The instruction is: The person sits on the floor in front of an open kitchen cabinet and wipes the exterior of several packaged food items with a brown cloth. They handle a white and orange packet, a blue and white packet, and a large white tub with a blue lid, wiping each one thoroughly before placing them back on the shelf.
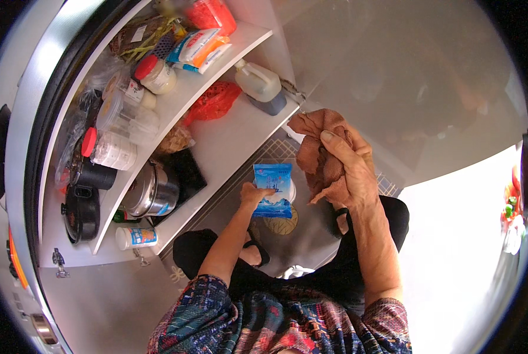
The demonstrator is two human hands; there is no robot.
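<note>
Packet (272,193), blue and white, held upright between the person's knees, over the grey floor; it serves as landmark for all places below. Left hand (254,193): closed on the packet's left edge, thumb laid across the front, the other fingers mostly hidden behind. Right hand (358,168): to the right of the packet and apart from it, curled firmly around a crumpled brown cloth (321,156), thumb pressed on the near face, loose folds hanging toward the packet. A white rounded object (293,190) shows just behind the packet's right edge; its kind cannot be told, nor whether the two touch. Below the packet, a dark sandal (261,251) is visible on the left foot.

Farther out, to the left of the packet, stands a white cupboard with two levels. Lower shelf (228,154), nearest the packet: a white tub (137,237) with a blue label, a lidded metal pot (152,190), a red plastic bag (215,101), and, above the packet, a translucent jug (261,88) containing dark liquid. Upper shelf (240,46), farther from the packet: a black pot (82,213), a red-lidded jar (112,148) lying tilted, clear plastic containers (125,115), a second red-lidded jar (158,76), and an orange, white and blue bag (200,50). Beyond the packet, to its upper right, a glossy grey panel (405,76) extends.
</note>
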